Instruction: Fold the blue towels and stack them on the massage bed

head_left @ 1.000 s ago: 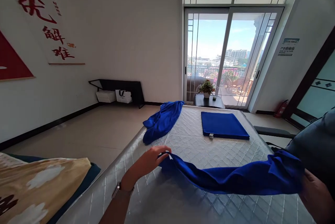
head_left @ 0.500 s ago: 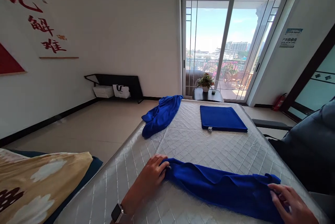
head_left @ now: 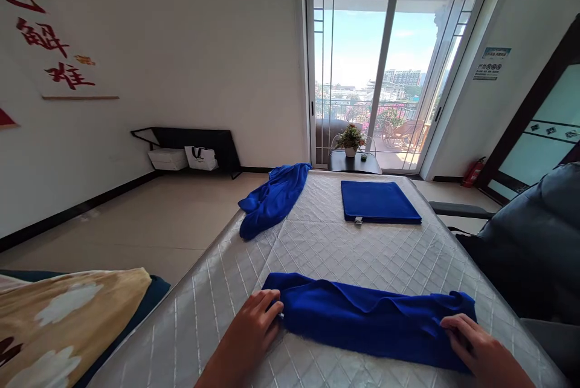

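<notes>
A blue cloth (head_left: 367,318) lies in a long, wrinkled strip across the near part of the silver quilted mattress (head_left: 317,255). My left hand (head_left: 260,318) is closed on its left end, beside a small white tag that just shows at the fingertips. At the right end my right hand (head_left: 475,339) has its fingers curled and pinched on the fabric. Farther up the mattress lies a flat, neatly folded blue cloth (head_left: 380,200) with a white label at its near edge. A crumpled blue cloth (head_left: 276,197) hangs partly over the left edge.
A tan patterned blanket (head_left: 77,321) is at the lower left. On the right stands a dark padded seat (head_left: 534,243). Beyond the mattress are a small table (head_left: 356,163) with a potted plant (head_left: 351,139) and a glass sliding door (head_left: 348,74). A black rack (head_left: 194,146) leans by the wall.
Both hands have lowered the blue cloth from above the mattress onto it. It now lies flatter, and my right hand has moved inward to the left. The view has shifted slightly.
</notes>
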{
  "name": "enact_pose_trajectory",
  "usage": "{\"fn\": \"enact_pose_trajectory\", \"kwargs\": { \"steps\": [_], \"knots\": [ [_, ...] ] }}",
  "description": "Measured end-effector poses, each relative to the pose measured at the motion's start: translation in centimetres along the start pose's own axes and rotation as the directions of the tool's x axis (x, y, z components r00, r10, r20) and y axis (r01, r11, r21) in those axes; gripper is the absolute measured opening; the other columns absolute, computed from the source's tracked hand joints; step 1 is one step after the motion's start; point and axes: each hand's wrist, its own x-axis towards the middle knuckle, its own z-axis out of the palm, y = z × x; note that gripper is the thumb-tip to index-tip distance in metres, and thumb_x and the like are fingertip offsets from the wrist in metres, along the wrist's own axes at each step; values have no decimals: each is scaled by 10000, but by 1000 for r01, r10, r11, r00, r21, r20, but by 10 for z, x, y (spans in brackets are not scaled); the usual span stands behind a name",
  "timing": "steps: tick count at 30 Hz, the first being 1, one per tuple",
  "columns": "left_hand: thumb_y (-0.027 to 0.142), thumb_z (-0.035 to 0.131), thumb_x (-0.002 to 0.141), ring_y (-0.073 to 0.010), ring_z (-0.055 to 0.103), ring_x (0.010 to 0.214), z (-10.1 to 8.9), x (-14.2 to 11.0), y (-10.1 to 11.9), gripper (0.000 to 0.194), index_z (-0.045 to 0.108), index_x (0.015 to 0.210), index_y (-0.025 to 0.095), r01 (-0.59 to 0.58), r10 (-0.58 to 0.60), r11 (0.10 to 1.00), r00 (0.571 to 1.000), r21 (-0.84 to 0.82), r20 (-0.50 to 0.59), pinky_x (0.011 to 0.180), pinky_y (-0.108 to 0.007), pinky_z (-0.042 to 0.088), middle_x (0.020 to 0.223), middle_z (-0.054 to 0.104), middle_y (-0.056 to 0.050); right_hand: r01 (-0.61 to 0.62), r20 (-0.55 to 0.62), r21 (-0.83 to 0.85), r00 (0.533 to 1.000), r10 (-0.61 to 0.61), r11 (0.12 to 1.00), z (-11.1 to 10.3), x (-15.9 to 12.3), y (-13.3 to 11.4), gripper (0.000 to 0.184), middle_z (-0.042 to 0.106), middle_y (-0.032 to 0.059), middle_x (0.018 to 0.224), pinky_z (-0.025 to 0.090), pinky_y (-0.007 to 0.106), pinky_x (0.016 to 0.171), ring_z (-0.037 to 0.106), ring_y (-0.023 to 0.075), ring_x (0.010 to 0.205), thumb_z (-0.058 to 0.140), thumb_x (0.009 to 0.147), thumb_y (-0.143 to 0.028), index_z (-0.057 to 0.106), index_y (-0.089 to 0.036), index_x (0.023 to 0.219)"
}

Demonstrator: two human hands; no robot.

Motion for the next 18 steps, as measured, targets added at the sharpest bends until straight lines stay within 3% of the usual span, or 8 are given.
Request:
{"fn": "enact_pose_trajectory", "kwargs": {
  "steps": [3,5,9,11,12,15,18],
  "knots": [
    [134,497,914,-236,706,1002,-8,-3,2,257,671,1053,260,-18,17,1000,999,-17,-47,945,-425,550,1080,749,-24,-21,-121,77,992,30,997,-26,29,-7,292,744,8,824,582,282,567,658,168,565,649,808,-539,761,-308,948],
    [161,459,972,-215,720,955,-15,-5,2,254,675,1065,258,-40,38,999,995,-21,-97,942,-408,547,1039,764,-12,-111,-198,162,970,142,980,-50,55,-8,391,707,-3,698,544,290,498,598,159,474,695,752,-582,753,-279,993],
    [186,408,1019,-190,733,927,-27,-8,1,302,693,1076,267,-37,27,998,978,-43,-207,929,-364,560,1017,776,-5,-230,-317,489,852,416,842,-89,114,6,488,702,18,694,547,323,532,624,183,513,771,660,-566,717,-218,999],
    [210,409,1022,-186,738,897,-30,-11,2,303,700,1075,277,-4,-14,997,976,-79,-215,888,-341,586,991,779,1,-255,-344,566,791,506,784,-93,133,17,473,727,47,777,573,368,623,683,218,608,768,635,-534,698,-206,969],
    [222,416,1020,-189,741,900,-30,-12,3,299,701,1088,283,20,-39,995,979,-95,-201,876,-339,597,1002,779,2,-290,-341,544,781,523,788,-90,139,22,464,736,59,807,577,393,657,703,237,641,746,638,-530,693,-202,961],
    [214,426,998,-202,745,953,-24,-18,5,327,693,1165,301,76,-91,991,985,-108,-148,878,-342,614,1080,774,-7,-343,-342,288,835,430,894,-69,136,37,419,750,78,858,571,443,713,720,274,676,636,686,-538,703,-203,929],
    [178,418,975,-206,759,909,-12,-24,4,359,707,1151,296,73,-83,995,982,-66,-170,827,-329,630,1051,783,-21,-173,-240,35,955,176,984,-42,116,45,339,753,77,963,577,424,759,722,271,762,561,748,-501,724,-239,888]
  ]
}}
